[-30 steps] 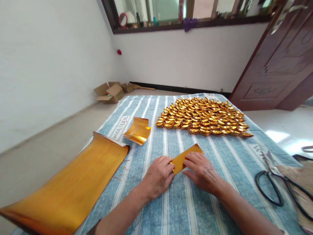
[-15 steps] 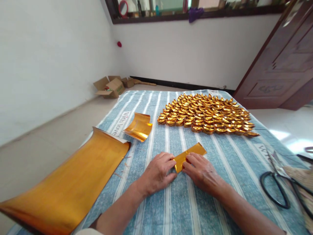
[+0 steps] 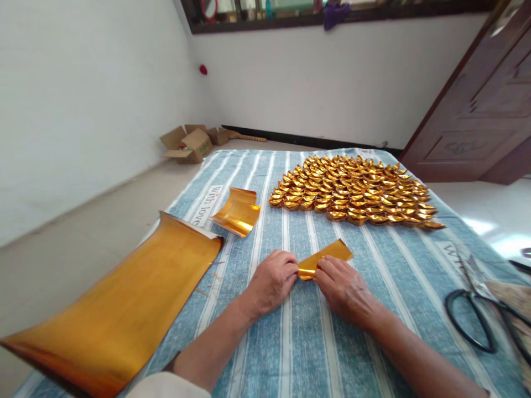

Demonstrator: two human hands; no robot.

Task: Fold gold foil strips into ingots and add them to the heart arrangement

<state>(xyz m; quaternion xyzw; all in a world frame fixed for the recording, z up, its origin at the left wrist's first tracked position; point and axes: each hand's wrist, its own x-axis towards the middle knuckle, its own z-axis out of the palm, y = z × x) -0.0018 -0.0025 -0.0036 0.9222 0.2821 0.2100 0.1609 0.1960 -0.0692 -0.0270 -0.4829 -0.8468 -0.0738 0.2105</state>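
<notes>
A small piece of gold foil paper lies slanted on the striped cloth, its near edge rolled or folded up. My left hand pinches the left end of that edge. My right hand grips the same edge further right, fingers curled over it; the thumbs are mostly hidden. Beyond my hands stand rows of folded gold paper ingots. Left of them are smaller curled gold foil sheets, and a large gold foil sheet curves along the left side.
Black-handled scissors lie at the right, beside a beige item. The blue striped tablecloth covers the table. Open cardboard boxes sit on the floor at the back left. A brown door stands at the right.
The near edge of the foil piece is now turned up into a narrow roll or fold. My left hand has closed tighter on its left end. The view has shifted slightly.
</notes>
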